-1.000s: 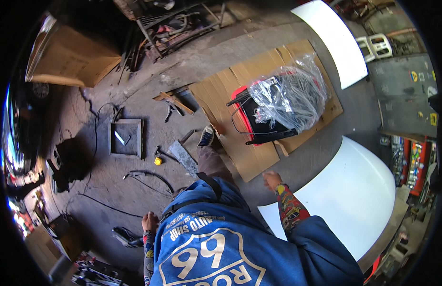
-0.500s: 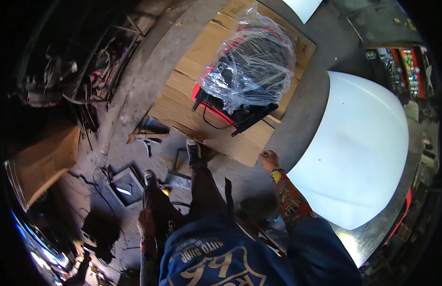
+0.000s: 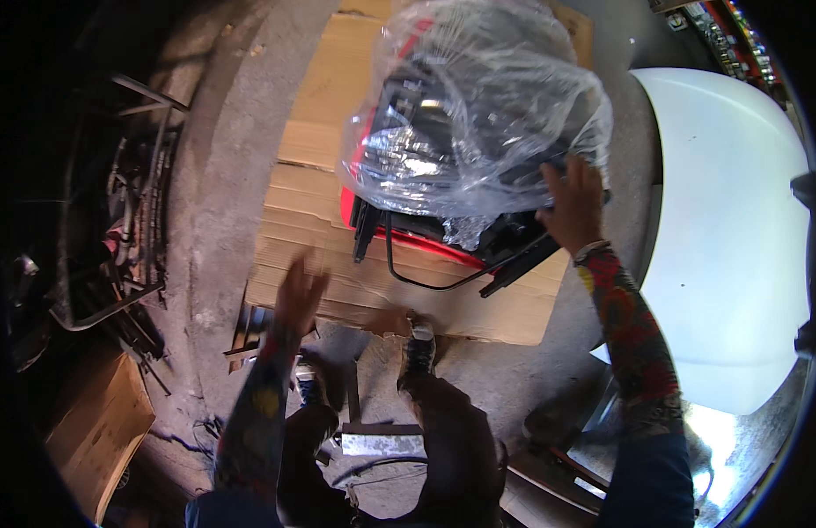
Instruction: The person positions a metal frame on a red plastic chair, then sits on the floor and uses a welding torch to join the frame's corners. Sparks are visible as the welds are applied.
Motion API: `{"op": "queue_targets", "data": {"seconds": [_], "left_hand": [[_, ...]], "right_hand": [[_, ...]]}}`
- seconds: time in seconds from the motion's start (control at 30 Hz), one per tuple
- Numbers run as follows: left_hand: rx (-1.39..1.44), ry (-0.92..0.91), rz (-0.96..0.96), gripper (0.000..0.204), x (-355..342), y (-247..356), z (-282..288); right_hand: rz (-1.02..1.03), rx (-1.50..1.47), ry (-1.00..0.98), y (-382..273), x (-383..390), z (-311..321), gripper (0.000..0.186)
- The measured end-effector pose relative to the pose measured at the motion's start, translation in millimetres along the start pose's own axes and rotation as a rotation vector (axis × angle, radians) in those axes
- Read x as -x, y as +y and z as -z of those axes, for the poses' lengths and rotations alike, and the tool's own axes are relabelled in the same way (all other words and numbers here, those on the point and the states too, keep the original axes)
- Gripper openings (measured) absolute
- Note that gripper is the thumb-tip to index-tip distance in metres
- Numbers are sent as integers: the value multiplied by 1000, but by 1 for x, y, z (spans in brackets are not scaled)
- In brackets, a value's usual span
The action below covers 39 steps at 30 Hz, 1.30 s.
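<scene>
A red and black car seat [image 3: 426, 106], with a black frame and a bent bar at its near end, lies on flattened cardboard [image 3: 302, 211]. Loose clear plastic [image 3: 514, 106] is draped over most of it, hiding its detail. At its near right corner is my right hand [image 3: 573, 202], fingers apart, by the plastic and the black rail; whether it presses on them I cannot tell. My left hand [image 3: 298, 295], slightly smeared by motion, is stretched out over the cardboard's near left edge. Its fingers are apart and hold nothing.
To the right rests a large white car hood [image 3: 725, 220]. Metal frames and scrap [image 3: 126, 202] stand along the left, above an open cardboard box [image 3: 100, 431]. My feet are at the cardboard's near edge, close to a small metal piece [image 3: 382, 442] on the floor.
I have moved closer to the wrapped seat and leaned over it. My right hand has reached forward to its near right corner; my left hand has risen from beside my leg and opened out.
</scene>
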<state>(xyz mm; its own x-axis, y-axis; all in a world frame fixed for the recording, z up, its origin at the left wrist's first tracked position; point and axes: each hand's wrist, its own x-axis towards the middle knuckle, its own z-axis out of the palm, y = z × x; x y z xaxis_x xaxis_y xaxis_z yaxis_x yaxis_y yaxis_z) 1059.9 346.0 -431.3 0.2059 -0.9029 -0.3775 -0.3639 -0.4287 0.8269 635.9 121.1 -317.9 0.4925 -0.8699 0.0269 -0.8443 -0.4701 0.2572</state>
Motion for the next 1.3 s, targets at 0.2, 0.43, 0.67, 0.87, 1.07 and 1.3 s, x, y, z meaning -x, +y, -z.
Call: {"op": "queue_targets", "data": {"seconds": [0.2,0.43,0.67,0.87,1.07,1.3], "left_hand": [[493,-169,-245,28,-182,50,-50],[567,-61,-525,22,-224,115,-15],[159,467,-640,34,-204,85,-17],[-335,-330,-42,42,-64,-96,-155],[-426,-241,-43,34,-58,-154,-228],[-506,-267,107,29,-67,-141,-228]], "right_hand": [[34,-108,451,20,-16,-23,17],[-291,-279,353,55,-8,-12,22],[-175,190,233,49,12,-32,26],[-186,41,602,-18,89,-70,38],[-35,-895,106,-219,167,-204,44],[59,-610,-11,-269,125,-295,93]]}}
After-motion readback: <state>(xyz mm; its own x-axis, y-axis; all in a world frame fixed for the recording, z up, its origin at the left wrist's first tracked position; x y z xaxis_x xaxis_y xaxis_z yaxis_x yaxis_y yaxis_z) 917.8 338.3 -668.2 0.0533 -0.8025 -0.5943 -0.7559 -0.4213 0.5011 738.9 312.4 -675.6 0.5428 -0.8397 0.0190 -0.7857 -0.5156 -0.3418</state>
